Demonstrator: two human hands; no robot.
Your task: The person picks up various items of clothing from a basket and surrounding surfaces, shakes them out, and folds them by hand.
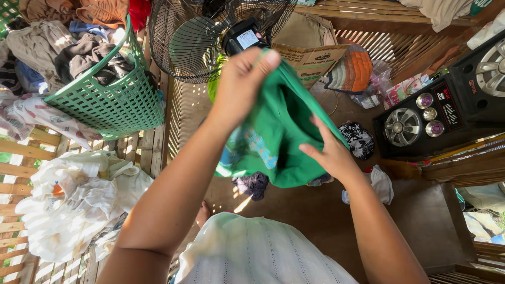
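While my left hand [243,79] and right hand [329,152] pinch the green cloth garment [281,137] | risk: hem may snag the far black wire fan [205,37].

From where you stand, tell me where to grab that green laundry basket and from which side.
Grip the green basket by its thick top rim, on the near edge facing the fan, coming from above. The rim is bare there, while clothes heap over the far side, and the latticed walls look flimsier.
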